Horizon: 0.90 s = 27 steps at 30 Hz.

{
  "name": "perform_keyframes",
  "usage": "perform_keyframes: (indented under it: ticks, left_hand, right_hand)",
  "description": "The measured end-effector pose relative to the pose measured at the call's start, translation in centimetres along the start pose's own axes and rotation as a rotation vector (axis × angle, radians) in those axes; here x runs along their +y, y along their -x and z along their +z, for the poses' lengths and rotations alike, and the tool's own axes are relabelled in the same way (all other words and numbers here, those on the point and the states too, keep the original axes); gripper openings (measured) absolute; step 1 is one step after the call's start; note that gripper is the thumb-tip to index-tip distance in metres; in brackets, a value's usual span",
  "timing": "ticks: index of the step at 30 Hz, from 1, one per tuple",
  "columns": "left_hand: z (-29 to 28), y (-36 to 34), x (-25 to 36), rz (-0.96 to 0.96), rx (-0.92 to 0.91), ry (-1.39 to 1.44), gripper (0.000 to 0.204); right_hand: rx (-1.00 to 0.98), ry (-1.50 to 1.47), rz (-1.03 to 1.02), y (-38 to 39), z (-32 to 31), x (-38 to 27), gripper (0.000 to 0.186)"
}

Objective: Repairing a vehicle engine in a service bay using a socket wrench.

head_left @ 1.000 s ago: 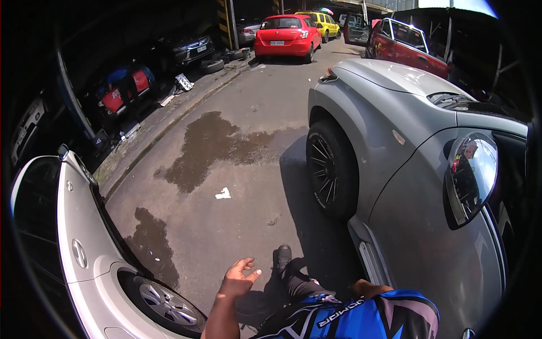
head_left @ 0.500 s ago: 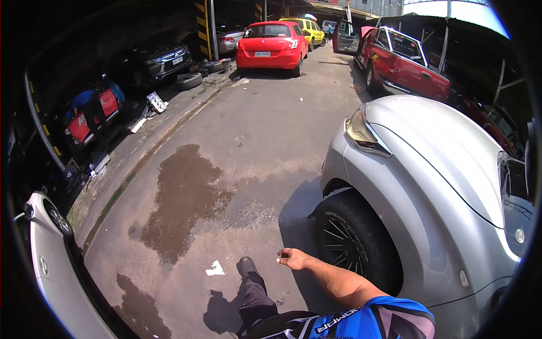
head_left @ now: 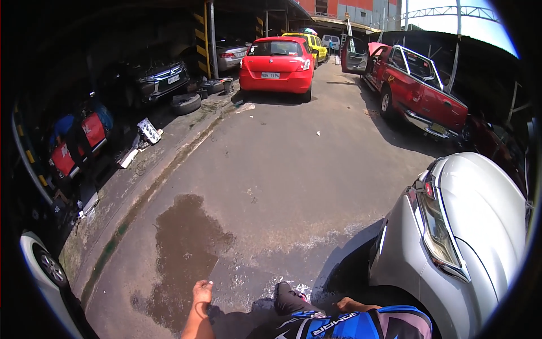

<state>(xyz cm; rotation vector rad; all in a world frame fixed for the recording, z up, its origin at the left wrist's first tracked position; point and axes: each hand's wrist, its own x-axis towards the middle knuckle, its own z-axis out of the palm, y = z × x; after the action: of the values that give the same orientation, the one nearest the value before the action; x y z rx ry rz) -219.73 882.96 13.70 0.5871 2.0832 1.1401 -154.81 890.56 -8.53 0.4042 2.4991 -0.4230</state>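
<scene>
My left hand [head_left: 202,292] hangs over the pavement in front of a dark wet patch [head_left: 189,237]. Its fingers are curled, and a small pale spot shows at the thumb side; whether that is a nail or a tiny object is unclear. Low beside my body, my right hand [head_left: 345,305] looks curled in, and what it may hold is hidden. The nearest thing on that side is the silver car [head_left: 480,186], its headlight [head_left: 443,226] facing the lane. Between the hands, my dark shoe [head_left: 282,288] is on the ground.
A red hatchback [head_left: 275,65] and a yellow vehicle [head_left: 310,42] stand ahead. The red pickup [head_left: 423,85] at the right has a door open. Along the left curb lie a tire [head_left: 185,104] and loose parts. Another pale car [head_left: 39,271] is at the lower left.
I have moved forward past the silver car's wheel, which has slid out of view. The left hand has come into view, and the right hand has drawn back to my side.
</scene>
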Motion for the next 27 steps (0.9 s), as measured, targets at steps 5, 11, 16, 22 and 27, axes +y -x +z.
perform_keyframes:
  ticks: [5,11,16,22,27]
  left_hand:
    - [6.6,-20.9,16.3,0.118,-0.010,-0.067,0.048]
    - [10.7,-40.8,11.1,-0.256,-0.299,-0.674,0.051]
    - [7.9,-53.6,12.8,-0.636,-0.353,-0.499,0.044]
    - [5.0,-74.3,18.3,-0.196,-0.334,-0.740,0.035]
    - [12.2,-104.9,32.3,-0.192,-0.211,-0.493,0.028]
  right_hand:
    - [-0.024,-0.354,0.283,-12.2,-12.8,12.1,0.042]
    - [0.078,-0.843,0.945,-33.2,-42.9,34.9,0.052]
    - [0.417,-1.143,0.666,-50.2,-73.9,48.9,0.056]
    - [0.439,-1.024,0.649,-68.9,-89.0,65.0,0.056]
    - [0.029,-0.763,0.693,-76.4,-88.5,77.3,0.053]
